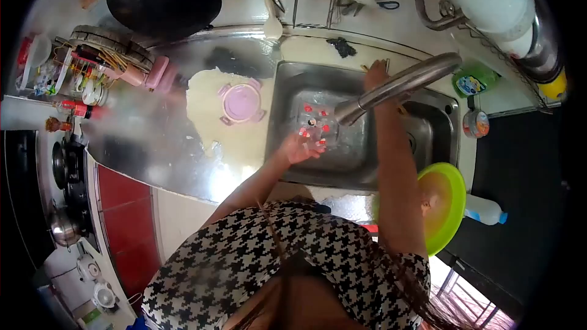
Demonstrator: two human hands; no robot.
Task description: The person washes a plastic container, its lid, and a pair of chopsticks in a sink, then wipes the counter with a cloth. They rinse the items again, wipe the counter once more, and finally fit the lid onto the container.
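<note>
In the steel sink [278, 95], my left hand [299, 148] holds a clear container with red patterns [315, 123] below the curved metal faucet [416, 82]. Its fingers are bent at the container's near edge. My right hand [376, 74] reaches to the back rim of the sink, behind the faucet, with its fingers together near the tap base. What it grips there is too small to make out. A pink round lid [241, 101] with side tabs lies on the counter left of the sink.
A green basin [454, 208] stands right of my right arm, near a bottle [486, 209]. Green dish soap [471, 82] and a small jar [476, 123] stand right of the sink. A black wok [164, 0] is at the back left, beside a utensil rack [110, 55].
</note>
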